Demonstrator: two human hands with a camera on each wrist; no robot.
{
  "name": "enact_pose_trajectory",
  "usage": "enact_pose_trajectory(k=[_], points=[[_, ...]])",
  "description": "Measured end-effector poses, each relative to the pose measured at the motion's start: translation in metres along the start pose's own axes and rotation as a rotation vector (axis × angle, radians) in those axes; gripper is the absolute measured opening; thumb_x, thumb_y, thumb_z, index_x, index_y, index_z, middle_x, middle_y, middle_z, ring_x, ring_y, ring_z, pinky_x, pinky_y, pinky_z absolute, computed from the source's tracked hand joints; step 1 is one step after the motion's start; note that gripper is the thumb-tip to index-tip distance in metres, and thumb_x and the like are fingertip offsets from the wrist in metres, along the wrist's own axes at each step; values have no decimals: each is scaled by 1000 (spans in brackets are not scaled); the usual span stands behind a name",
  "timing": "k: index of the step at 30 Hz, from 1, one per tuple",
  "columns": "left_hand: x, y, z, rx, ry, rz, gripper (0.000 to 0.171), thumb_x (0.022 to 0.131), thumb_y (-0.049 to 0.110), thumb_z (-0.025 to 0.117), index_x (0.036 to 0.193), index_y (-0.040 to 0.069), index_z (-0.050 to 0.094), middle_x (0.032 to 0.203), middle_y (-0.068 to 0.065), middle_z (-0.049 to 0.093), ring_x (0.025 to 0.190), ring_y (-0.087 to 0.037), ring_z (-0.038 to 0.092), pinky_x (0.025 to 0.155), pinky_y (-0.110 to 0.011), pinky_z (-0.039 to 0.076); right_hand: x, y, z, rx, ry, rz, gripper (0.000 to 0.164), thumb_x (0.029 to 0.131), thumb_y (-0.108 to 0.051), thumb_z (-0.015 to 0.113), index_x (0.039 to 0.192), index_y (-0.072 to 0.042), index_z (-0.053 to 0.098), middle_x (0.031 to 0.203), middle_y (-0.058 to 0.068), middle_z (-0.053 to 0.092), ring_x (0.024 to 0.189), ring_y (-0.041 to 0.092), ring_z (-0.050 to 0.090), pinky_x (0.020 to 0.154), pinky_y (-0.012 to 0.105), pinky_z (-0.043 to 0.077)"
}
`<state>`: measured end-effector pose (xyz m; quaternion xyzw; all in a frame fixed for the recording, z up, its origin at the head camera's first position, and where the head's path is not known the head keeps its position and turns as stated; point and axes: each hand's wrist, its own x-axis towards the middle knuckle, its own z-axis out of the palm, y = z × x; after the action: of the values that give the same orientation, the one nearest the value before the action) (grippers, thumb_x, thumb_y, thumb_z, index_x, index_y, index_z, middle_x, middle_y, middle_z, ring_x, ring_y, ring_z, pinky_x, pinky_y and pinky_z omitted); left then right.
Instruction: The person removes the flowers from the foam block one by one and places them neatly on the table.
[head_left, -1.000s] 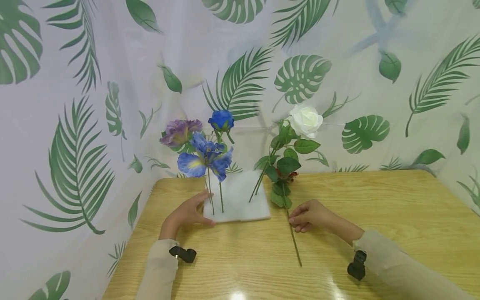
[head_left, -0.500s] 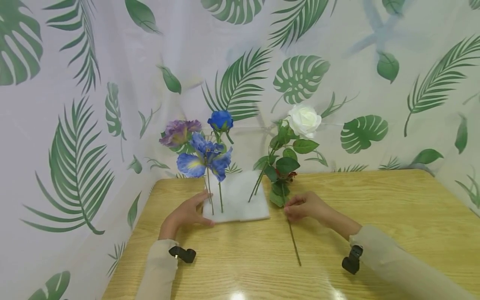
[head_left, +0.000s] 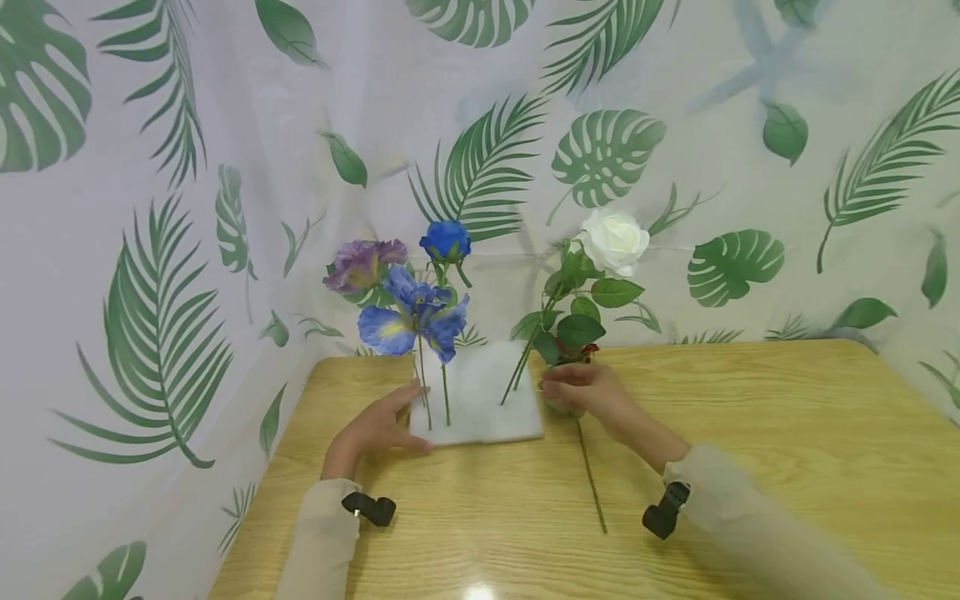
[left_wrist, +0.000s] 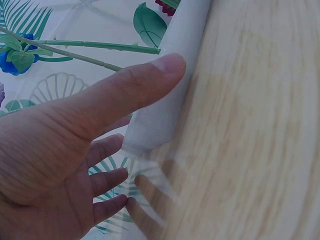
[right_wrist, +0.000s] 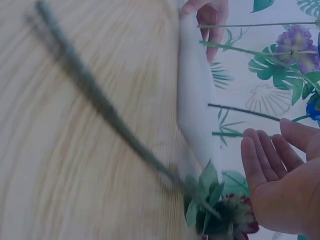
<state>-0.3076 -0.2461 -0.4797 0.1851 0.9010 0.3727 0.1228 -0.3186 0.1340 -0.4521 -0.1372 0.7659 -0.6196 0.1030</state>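
Note:
My left hand [head_left: 378, 425] rests at the left edge of a white foam block [head_left: 480, 412], fingers spread; in the left wrist view its thumb lies along the foam's side [left_wrist: 160, 112]. My right hand [head_left: 600, 404] is over the leafy part of a red flower [head_left: 590, 348] lying on the table right of the foam. In the right wrist view, that hand [right_wrist: 280, 195] has extended fingers and holds nothing, close to the stems in the foam. The red flower's bare stem [head_left: 591, 479] points toward me. A white rose [head_left: 615, 242] leans right, its stem in the foam.
On the foam's left side stand a light blue iris [head_left: 412, 321], a dark blue rose [head_left: 446, 240] and a purple flower [head_left: 365, 267]. The wooden table [head_left: 750, 433] meets a leaf-printed curtain [head_left: 510, 75] at the back.
My right hand has come off the red flower's stem, which its fingers held earlier, and moved up and left toward the foam. The stem stays put. My left hand has kept its place.

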Motion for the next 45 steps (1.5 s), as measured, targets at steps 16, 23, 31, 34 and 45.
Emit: enact_pose_trajectory(k=[16,23,31,34,45], points=[[0,2,0,-3,3,-18,101,77,29,91,159,11,36,172,-12,13,159,-35,12,128,-55,16,21,-7,37,180,72,54,38,101,-8,63,133,12,60,133,19,67,105,8,71,100,33,57],[2,1,1,18,2,-6,100,77,29,91,159,10,36,171,-13,14,158,-36,13,128,-55,17,30,-12,50,171,125,57,33,101,-5,62,127,14,63,127,24,69,92,4,72,100,40,57],[1,1,0,17,0,-7,100,77,29,91,159,10,36,171,-13,14,158,-36,13,127,-55,18,33,-15,62,122,115,19,31,100,-2,62,126,15,64,126,28,68,106,26,75,101,48,56],[2,0,1,16,0,-4,100,77,30,91,159,10,36,171,-13,15,158,-36,13,127,-56,18,34,-15,64,100,103,17,31,100,-3,63,126,14,65,123,28,69,112,32,73,101,48,56],[1,-2,0,15,6,-6,101,76,29,91,159,11,36,171,-13,14,158,-37,13,127,-57,18,37,-14,67,24,84,-70,26,97,0,64,117,16,69,110,27,74,100,23,76,93,38,61]])
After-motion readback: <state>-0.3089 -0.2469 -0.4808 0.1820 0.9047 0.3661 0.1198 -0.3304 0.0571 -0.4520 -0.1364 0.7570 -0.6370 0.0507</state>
